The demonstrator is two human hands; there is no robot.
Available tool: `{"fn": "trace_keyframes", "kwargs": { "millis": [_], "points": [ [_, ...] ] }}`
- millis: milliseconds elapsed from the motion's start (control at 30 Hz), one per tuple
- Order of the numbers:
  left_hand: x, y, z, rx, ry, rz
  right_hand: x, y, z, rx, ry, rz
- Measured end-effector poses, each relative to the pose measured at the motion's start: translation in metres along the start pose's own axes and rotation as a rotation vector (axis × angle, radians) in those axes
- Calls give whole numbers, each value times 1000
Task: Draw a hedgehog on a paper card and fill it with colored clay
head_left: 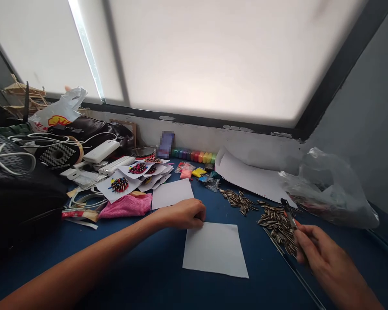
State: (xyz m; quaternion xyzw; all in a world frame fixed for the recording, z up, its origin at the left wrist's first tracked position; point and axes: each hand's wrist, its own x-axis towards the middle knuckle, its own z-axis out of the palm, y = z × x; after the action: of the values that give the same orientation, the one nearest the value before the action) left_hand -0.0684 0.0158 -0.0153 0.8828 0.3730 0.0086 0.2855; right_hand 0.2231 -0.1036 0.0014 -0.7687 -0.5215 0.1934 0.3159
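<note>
Two seed heaps point(277, 224), pink cloth point(127, 206), bag point(338, 202) beyond right hand point(321, 249)

The blue tabletop point(142, 271) bears white paper point(215, 252), striped seeds point(276, 224), a pink cloth point(127, 206).

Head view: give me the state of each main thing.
Left hand: curled, at front sheet's corner
Front sheet: flat, blank
Right hand: gripping slim tool
Striped seeds: loose, heaped
Pink cloth: bunched
Decorated cards: overlapping
Large paper: curled
Window blinds: lowered
</note>
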Motion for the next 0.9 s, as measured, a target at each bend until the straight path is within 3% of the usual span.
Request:
{"fn": "trace_keyframes", "kwargs": {
  "millis": [167, 333, 467, 733, 900],
  "points": [
    [3, 0, 4, -70, 8, -20, -15, -15, 17, 530, -165, 54],
    [14, 3, 10, -116, 18, 20, -23, -39, 27, 725, -196, 111],
    [24, 3, 17, -144, 47, 67, -22, -57, 39, 991, -333, 197],
    [21, -2, 23, -223, 99, 134, -21, -65, 87, 975, -473, 208],
    [19, -7, 19, -251, 75, 170, -21, -58, 96, 896, -480, 239]
  ]
}}
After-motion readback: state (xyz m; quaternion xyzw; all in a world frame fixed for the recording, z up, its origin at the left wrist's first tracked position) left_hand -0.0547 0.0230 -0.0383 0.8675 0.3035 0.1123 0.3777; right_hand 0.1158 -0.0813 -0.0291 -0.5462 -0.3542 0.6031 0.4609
